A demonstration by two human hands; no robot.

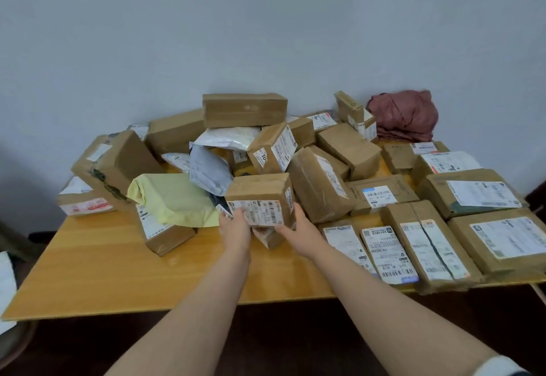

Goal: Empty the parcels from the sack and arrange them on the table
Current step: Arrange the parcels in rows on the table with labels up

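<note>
My left hand (235, 225) and right hand (296, 228) are both gripping a small taped box (260, 191), fingers curled round it. Parcel pile (320, 186) just behind

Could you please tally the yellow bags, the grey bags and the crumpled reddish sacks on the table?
Yellow bags: 1
Grey bags: 1
Reddish sacks: 1
Total: 3
</note>
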